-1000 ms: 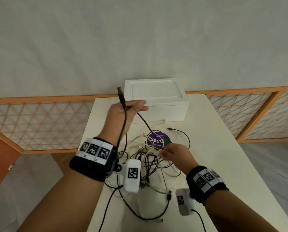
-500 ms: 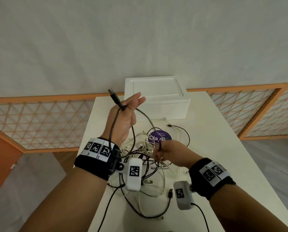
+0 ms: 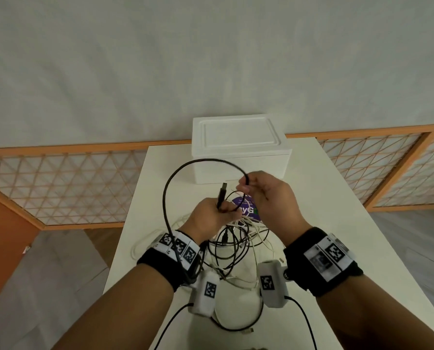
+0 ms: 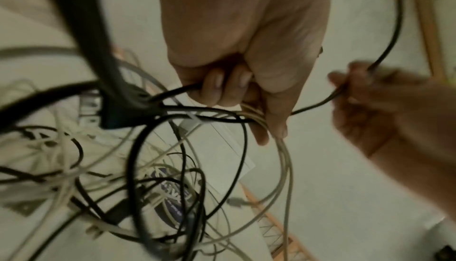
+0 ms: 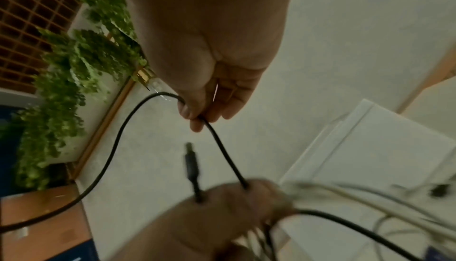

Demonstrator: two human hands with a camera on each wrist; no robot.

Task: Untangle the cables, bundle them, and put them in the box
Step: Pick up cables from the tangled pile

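Note:
My left hand is raised over the table and grips a black cable just below its USB plug, with white strands caught in the same fist. The black cable arcs up in a wide loop to my right hand, which pinches it between thumb and fingers. Below the hands a tangle of black and white cables lies on the white table. The white box stands at the table's far edge with its lid on.
A round purple sticker lies under the tangle. Wooden lattice railings run behind and beside the table. Green plants hang on a wall to the side. Wrist camera leads trail over the near table edge.
My right hand rose from the tangle and took the black cable. My left hand dropped and moved right toward it, so the cable now forms a wide loop between both hands.

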